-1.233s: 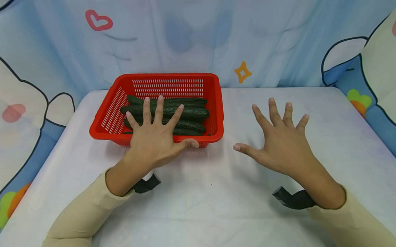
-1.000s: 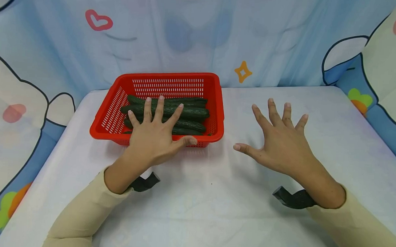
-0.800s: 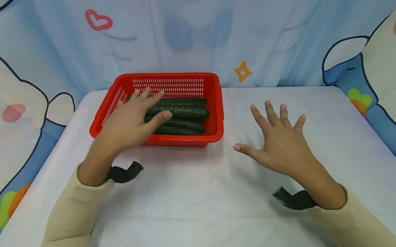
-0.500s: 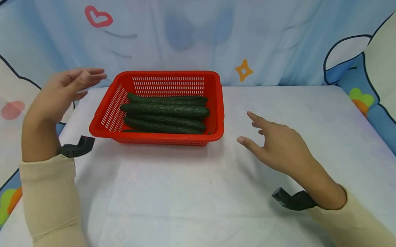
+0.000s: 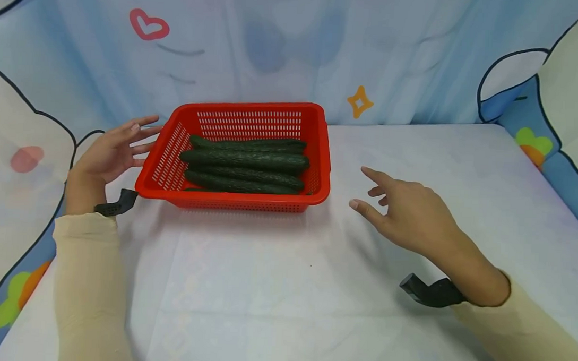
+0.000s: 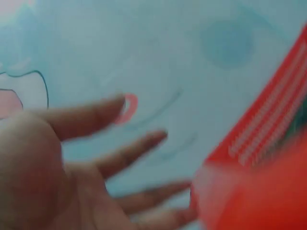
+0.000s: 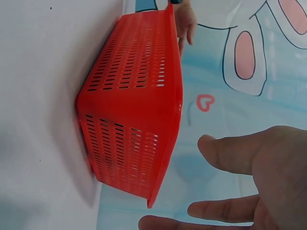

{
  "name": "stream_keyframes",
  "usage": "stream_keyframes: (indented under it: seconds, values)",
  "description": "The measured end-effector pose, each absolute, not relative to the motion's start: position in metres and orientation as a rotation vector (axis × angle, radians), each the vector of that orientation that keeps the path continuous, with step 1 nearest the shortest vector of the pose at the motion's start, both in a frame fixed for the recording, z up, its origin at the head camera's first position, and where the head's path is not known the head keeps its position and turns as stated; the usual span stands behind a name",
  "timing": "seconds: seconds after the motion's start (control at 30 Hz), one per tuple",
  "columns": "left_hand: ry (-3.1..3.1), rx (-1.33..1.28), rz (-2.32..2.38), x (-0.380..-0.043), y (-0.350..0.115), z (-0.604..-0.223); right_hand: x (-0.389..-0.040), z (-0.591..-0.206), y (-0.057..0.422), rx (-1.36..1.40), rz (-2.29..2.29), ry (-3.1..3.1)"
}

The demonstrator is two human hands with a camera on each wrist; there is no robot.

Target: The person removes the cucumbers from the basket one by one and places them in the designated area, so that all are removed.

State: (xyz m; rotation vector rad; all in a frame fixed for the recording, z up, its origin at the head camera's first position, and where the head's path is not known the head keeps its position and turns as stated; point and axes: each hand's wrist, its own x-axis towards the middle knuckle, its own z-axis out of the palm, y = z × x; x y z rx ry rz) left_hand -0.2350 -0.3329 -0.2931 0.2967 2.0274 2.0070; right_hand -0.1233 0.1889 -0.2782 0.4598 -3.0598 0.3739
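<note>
A red plastic basket (image 5: 235, 201) with slotted walls stands toward the back of the table, holding several dark green cucumbers (image 5: 244, 160) laid side by side. At its left end is my left hand (image 5: 112, 152), palm turned toward the basket, fingers spread and fingertips right at the rim. The left wrist view shows those fingers (image 6: 139, 148) extended beside the blurred red rim. My right hand (image 5: 412, 214) hovers apart to the right of the basket, thumb and index finger stretched toward it. Nothing is in its grasp. In the right wrist view the basket's slotted side (image 7: 124, 148) faces the hand.
A white cloth covers the table (image 5: 266, 286). Behind it hangs a blue curtain (image 5: 293, 48) with cartoon prints, which also continues along both sides. Each wrist carries a black camera mount, such as the right mount (image 5: 430, 291).
My left hand has swung from over the cucumbers out to the left, then in against the basket's left end. My right hand has drawn its spread fingers together and turned slightly inward.
</note>
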Motion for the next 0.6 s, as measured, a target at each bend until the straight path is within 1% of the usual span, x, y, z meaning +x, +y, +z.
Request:
stream_keyframes:
  seconds: [0.17,0.33,0.47,0.6]
  values:
    - [2.235,0.309,1.744,-0.229,-0.339,-0.293,-0.122,-0.277,0.188,0.46,0.362,-3.082]
    - [2.333,0.237,1.571,-0.241,-0.322,-0.305,-0.122,-0.279,0.187,0.457,0.368,-3.094]
    - [2.288,0.195,1.608,-0.25,-0.311,-0.314,-0.123,-0.28,0.186,0.462,0.374,-3.095]
    - [2.205,0.172,1.741,-0.253,-0.306,-0.319,-0.125,-0.282,0.183,0.474,0.389,-3.088]
